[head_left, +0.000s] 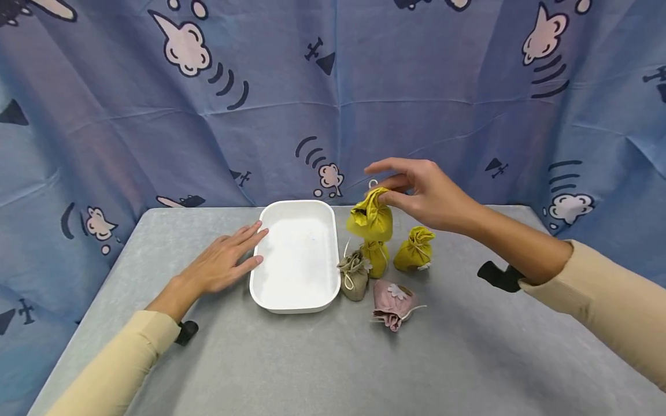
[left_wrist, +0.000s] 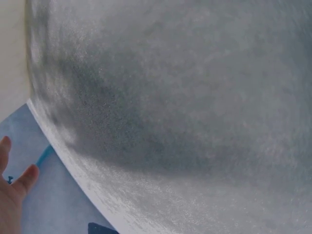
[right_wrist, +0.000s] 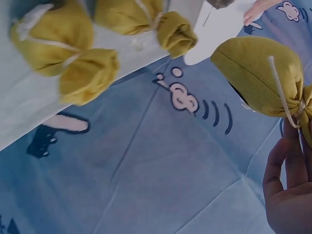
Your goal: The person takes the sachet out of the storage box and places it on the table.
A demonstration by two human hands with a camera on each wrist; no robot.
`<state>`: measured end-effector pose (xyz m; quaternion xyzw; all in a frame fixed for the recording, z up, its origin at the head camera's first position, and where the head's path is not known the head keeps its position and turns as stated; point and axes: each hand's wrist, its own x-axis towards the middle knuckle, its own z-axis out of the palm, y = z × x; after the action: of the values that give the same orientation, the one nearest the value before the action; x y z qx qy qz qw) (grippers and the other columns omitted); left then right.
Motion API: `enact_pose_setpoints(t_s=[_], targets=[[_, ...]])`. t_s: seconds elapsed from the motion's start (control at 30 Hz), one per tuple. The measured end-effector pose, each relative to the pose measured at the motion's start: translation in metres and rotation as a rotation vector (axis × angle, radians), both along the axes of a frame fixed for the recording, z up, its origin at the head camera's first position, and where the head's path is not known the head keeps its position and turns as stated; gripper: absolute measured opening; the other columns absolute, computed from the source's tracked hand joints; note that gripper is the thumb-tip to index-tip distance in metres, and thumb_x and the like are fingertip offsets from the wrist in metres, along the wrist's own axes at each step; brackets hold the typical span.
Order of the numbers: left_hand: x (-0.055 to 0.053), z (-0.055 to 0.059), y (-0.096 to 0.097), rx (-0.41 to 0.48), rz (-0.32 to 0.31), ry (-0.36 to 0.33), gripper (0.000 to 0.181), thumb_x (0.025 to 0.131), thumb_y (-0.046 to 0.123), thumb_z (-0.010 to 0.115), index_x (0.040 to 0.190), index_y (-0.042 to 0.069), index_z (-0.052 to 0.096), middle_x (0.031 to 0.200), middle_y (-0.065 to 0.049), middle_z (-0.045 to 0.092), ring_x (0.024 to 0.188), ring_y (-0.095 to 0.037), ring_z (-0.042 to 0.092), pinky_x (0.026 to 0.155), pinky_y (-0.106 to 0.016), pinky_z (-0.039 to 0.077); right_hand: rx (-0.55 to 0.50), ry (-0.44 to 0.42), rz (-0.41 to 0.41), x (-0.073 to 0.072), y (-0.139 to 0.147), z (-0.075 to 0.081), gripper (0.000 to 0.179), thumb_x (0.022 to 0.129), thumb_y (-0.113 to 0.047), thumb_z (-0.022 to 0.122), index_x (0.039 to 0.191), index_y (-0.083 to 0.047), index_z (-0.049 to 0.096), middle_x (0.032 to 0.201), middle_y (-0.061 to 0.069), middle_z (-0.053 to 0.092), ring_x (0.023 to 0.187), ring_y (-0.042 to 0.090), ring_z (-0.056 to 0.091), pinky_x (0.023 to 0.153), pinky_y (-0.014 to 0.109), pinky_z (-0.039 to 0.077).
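Observation:
A yellow drawstring pouch (head_left: 370,216) hangs above the table, its gathered neck pinched by my right hand (head_left: 424,190). The right wrist view shows that same pouch (right_wrist: 263,75) with its white cord and my fingertips at the tied neck. My left hand (head_left: 224,260), fingers fairly straight, touches the left rim of a white tray (head_left: 296,254). Under the held pouch stands a second yellow pouch (head_left: 376,260), partly hidden. A third yellow pouch (head_left: 414,249) sits to its right. Beside the tray's right edge is a grey-brown pouch (head_left: 355,277); a pink pouch (head_left: 394,303) with a white flower lies nearer me.
The grey table (head_left: 291,364) bears the tray and pouches. A blue patterned curtain (head_left: 291,104) hangs right behind its far edge. Dark wrist-camera pieces (head_left: 499,277) stick out under both wrists. In the left wrist view mostly tabletop (left_wrist: 195,97) shows.

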<state>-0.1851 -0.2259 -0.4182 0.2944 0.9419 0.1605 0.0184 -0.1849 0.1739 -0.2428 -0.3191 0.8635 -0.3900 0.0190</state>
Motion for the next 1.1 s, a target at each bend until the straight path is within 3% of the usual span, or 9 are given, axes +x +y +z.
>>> enact_pose_setpoints(t_s=[0.3,0.6,0.8,1.1], targets=[[0.001,0.000,0.000,-0.005,0.008,-0.013,0.064,0.105,0.050,0.042,0.160,0.023,0.024,0.166,-0.001,0.017,0.149,-0.034,0.024,0.111,-0.058,0.029,0.064,0.002,-0.097,0.017,0.035,-0.005,0.045,0.093,0.001,0.067,0.136,-0.011,0.060,0.110,0.006,0.074,0.100,0.011,0.070,0.084,0.019,0.052],[0.001,0.001,0.000,-0.007,0.004,-0.003,0.064,0.105,0.049,0.042,0.160,0.021,0.026,0.166,-0.002,0.017,0.148,-0.036,0.025,0.111,-0.058,0.029,0.107,0.020,-0.103,0.030,0.066,-0.021,0.045,0.093,-0.001,0.069,0.136,-0.010,0.059,0.108,0.007,0.075,0.099,0.002,0.068,0.080,0.013,0.051],[0.002,0.001,0.001,-0.008,0.004,-0.002,0.064,0.105,0.049,0.042,0.159,0.019,0.027,0.166,-0.002,0.018,0.148,-0.037,0.025,0.110,-0.058,0.030,0.117,-0.013,-0.096,0.034,0.081,-0.036,0.045,0.091,0.002,0.069,0.134,-0.008,0.061,0.115,0.012,0.072,0.098,0.003,0.069,0.075,0.016,0.052],[0.001,0.001,0.001,-0.015,0.006,-0.004,0.063,0.105,0.048,0.042,0.160,0.022,0.026,0.166,-0.002,0.018,0.148,-0.035,0.025,0.110,-0.058,0.030,0.125,-0.087,-0.079,0.035,0.096,-0.065,0.043,0.088,0.008,0.069,0.130,0.000,0.062,0.122,0.018,0.068,0.099,0.014,0.071,0.079,0.020,0.055]])
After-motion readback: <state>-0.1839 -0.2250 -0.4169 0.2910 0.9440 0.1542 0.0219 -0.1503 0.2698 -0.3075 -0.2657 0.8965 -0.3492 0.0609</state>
